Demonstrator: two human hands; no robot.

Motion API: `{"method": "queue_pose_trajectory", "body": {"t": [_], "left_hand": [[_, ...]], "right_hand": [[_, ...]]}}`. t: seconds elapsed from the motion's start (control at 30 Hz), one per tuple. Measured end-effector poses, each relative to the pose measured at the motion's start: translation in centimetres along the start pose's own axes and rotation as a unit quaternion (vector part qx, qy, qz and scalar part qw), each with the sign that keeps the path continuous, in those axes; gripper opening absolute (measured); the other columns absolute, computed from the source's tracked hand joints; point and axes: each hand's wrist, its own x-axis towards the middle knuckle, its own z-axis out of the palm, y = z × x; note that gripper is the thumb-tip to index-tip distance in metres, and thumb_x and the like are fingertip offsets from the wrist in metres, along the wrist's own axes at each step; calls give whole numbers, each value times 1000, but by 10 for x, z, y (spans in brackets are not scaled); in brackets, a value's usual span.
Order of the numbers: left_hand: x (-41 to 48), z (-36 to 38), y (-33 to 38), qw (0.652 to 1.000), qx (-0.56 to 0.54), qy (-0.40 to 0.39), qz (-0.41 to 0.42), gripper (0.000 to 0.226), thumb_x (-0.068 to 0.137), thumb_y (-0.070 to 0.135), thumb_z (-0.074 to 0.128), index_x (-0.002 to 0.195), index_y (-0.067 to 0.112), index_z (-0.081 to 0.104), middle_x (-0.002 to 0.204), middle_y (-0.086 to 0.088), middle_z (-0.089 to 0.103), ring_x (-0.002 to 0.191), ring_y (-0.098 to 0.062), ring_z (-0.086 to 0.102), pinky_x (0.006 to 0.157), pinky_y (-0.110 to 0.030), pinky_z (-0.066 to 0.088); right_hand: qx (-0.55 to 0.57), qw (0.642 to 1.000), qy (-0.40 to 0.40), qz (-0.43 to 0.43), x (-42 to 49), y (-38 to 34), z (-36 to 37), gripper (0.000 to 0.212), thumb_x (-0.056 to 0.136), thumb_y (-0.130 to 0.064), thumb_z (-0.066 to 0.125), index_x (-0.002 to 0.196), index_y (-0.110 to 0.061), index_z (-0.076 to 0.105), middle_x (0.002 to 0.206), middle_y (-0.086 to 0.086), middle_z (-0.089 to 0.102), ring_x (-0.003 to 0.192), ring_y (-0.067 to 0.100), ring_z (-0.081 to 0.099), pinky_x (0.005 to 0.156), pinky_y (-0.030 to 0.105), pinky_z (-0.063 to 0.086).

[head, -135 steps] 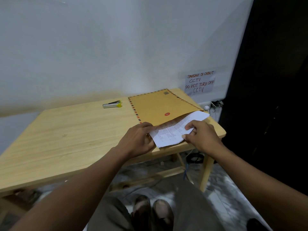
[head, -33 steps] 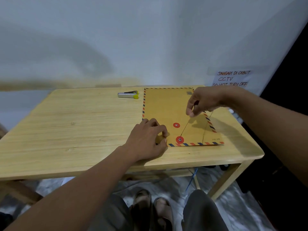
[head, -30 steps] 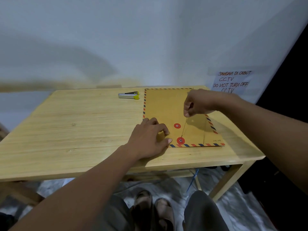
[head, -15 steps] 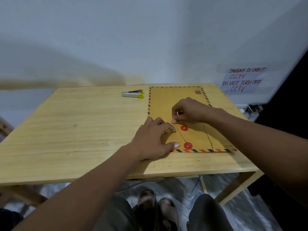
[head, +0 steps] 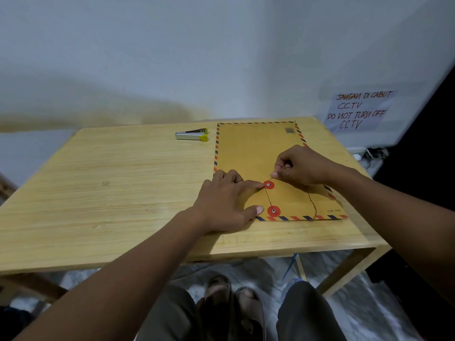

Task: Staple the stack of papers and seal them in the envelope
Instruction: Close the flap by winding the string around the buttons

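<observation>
A plain room that reads as a small office or back room: a pale wooden tabletop stands against a bare white wall. At far right a handwritten notice reads "JANGAN DI CABUT CCTV / DO NOT TURN OFF CCTV", above a white socket strip with cables. A stapler and a brown airmail-edged envelope lie on the tabletop.

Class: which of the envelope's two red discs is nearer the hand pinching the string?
The far disc, beside the right hand pinching the string; the near disc sits by the envelope's striped edge.
</observation>
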Motion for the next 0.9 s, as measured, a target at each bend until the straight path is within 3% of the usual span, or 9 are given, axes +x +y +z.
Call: {"method": "queue_pose_trajectory", "body": {"t": [0.23, 0.47, 0.63, 0.8, 0.9], "left_hand": [[1, 0, 1, 1000, 11, -5, -3, 58, 90, 69, 46, 145, 54, 36, 118, 5, 44, 111, -17, 36, 92, -39, 37], [-10, 3, 9, 999, 12, 29, -22, 55, 90, 67, 46, 142, 48, 43, 124, 1, 47, 121, -21, 38, 98, -43, 38], [-17, 8, 15, 997, 20, 52, -44, 54, 91, 68, 42, 140, 46, 46, 131, 1, 46, 127, -23, 38, 103, -46, 36], [-21, 9, 17, 996, 2, 65, -53, 53, 91, 69, 42, 138, 46, 49, 129, 3, 46, 127, -20, 37, 105, -46, 34], [-21, 8, 18, 996, -19, 73, -57, 53, 90, 67, 47, 137, 44, 52, 125, 4, 47, 125, -19, 38, 105, -45, 35]], "right_hand": [[-14, 1000, 20, 12, -38, 4, 0, 11, 87, -33, 73, 86, -22, 72, 69, -8, 62, 68, 8, 55, 59, 24, 38], [-92, 993, 61, -38, -81, -11, 8, 12, 92, -36, 63, 86, -27, 67, 66, -12, 56, 68, 10, 51, 60, 31, 38], [-285, 937, 154, -128, -105, -31, -1, 18, 98, -34, 52, 103, -23, 65, 94, -5, 62, 91, 20, 57, 63, 32, 43], [-294, 946, 74, -117, -124, -41, 16, 20, 100, -34, 48, 106, -24, 63, 101, -1, 64, 93, 23, 60, 65, 31, 39], [-298, 946, 69, -109, -133, -38, 31, 22, 101, -33, 41, 106, -24, 61, 101, -1, 64, 90, 23, 61, 63, 30, 37]]}}
